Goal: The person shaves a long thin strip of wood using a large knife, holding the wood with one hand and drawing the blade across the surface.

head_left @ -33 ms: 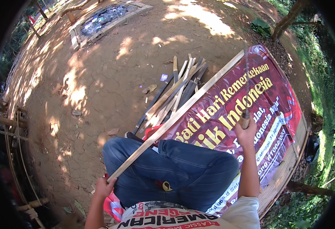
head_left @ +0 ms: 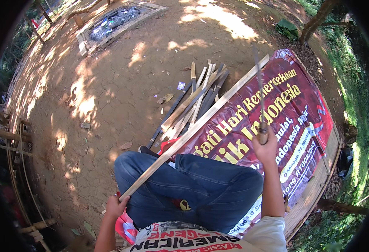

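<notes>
Nothing has visibly moved since the earlier frame. The left hand has its fingers closed around the near end of a long pale bamboo strip, which runs diagonally from the near left, over the jeans-clad knee, to the far right across the red banner. The right hand grips a knife by its wooden handle, blade raised just right of the strip. A pile of split sticks lies on the dirt beyond.

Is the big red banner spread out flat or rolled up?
Spread out flat: the red banner lies open on a wooden platform, its whole printed face showing.
</notes>
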Demonstrator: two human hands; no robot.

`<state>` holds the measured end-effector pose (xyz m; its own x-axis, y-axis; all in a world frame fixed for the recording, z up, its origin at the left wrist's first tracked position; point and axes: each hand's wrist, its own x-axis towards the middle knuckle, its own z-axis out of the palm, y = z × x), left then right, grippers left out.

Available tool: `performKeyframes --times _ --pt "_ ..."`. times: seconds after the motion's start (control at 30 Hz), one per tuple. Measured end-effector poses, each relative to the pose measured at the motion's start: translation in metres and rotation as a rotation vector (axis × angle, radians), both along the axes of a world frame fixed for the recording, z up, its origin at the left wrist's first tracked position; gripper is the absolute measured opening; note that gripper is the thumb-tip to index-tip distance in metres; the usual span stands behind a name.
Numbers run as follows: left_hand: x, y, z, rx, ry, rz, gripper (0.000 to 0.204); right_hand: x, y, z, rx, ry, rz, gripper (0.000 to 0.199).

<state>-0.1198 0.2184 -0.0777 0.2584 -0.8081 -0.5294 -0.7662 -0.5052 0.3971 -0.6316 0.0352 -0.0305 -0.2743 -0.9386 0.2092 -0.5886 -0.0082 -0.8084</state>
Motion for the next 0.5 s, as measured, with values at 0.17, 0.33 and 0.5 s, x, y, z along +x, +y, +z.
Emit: performKeyframes --times 0.17,0.33,0.5 --pt "0.004 0.006 -0.015 -0.1 -0.051 -0.029 0.051 0.07 -0.002 0.013 0.117 0.542 0.381 0.025" --pt "0.006 0.011 -0.022 -0.154 -0.114 -0.032 0.054 0.06 -0.03 0.003 0.341 0.749 0.503 0.027" --pt "0.018 0.018 -0.037 -0.122 -0.053 0.016 0.057 0.021 -0.05 0.011 0.332 0.753 0.241 0.028"
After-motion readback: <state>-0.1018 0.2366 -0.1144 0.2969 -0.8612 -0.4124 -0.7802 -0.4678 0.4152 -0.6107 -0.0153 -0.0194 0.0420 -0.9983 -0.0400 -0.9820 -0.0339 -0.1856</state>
